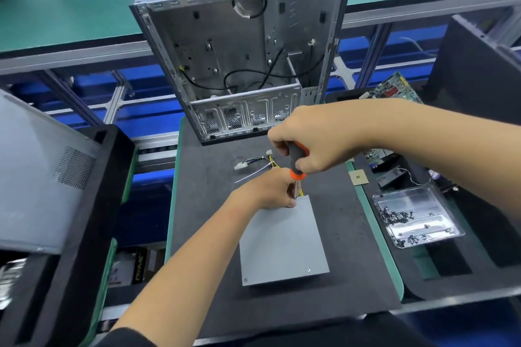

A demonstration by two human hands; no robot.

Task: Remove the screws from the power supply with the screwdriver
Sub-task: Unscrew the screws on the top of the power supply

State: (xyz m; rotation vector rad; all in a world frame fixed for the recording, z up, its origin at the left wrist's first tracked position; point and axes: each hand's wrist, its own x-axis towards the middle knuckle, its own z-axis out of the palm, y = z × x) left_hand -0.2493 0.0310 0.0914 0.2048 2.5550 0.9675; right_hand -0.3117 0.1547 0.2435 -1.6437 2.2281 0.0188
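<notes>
Workshop line, green-topped counter (375, 222) w/ dark mat (214, 234) laid over the middle; a second green bench runs across the back, blue bins under it behind metal framing. Stripped PC case (239, 45) at far edge of mat, open side toward camera, loose black cables inside. Grey side panel (36, 177) leans at left on black foam. Right of mat: clear plastic tray (417, 217) w/ many small dark screws, circuit boards (394, 90) beyond it. Power supply (282, 242) lies flat mid-mat, plain grey metal box, one screw (308, 269) visible near its near-right corner, yellow/white wire bundle (259, 162) trailing off its far end toward the case. Right hand (310, 141) wrapped round screwdriver (297, 160), black grip w/ orange collar, shaft pointing down at PSU's far edge. Left hand (267, 191) at same far edge, fingers pinched about the shaft near the tip; tip itself hidden, can't tell if it's seated in a screw.
</notes>
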